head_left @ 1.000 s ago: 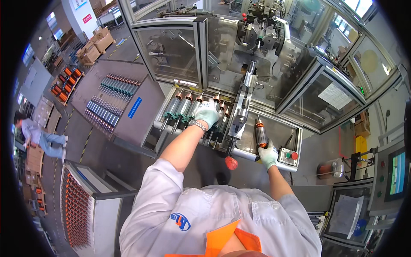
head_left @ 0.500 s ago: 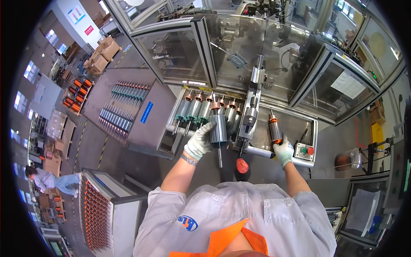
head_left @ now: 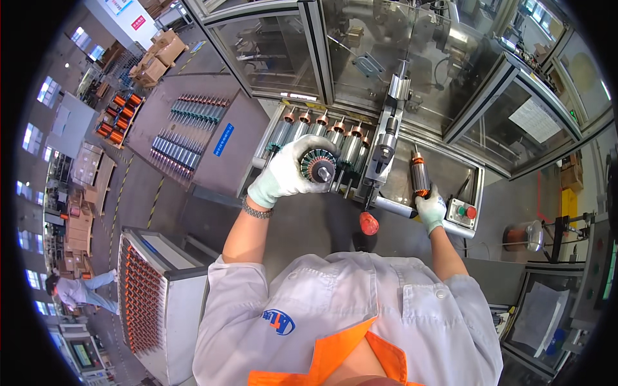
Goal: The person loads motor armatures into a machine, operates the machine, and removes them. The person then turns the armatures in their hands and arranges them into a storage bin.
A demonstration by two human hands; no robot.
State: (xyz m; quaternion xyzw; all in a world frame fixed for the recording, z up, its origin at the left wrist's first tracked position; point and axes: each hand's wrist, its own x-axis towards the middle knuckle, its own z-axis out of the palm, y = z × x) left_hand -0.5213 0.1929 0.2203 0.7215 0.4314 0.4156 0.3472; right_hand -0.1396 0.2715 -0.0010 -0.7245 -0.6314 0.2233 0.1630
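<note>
My left hand, in a white glove, is closed around a motor armature. The armature's slotted end and shaft tip face up toward me. Beneath it, several armatures with copper commutators lie side by side in a metal tray. My right hand, also gloved, grips the lower end of a wound armature with orange windings, which lies on the metal plate right of the slide fixture. Some fingers of both hands are hidden.
A button box with green and red buttons stands right of my right hand. A red knob sticks out below the fixture. Machine guard panels rise behind. To the left are a table of armatures, a rack and a person.
My left hand has tilted its armature from upright in view to end-on toward me, and moved it slightly up and left. The right hand stays at the wound armature; the whole view has shifted slightly.
</note>
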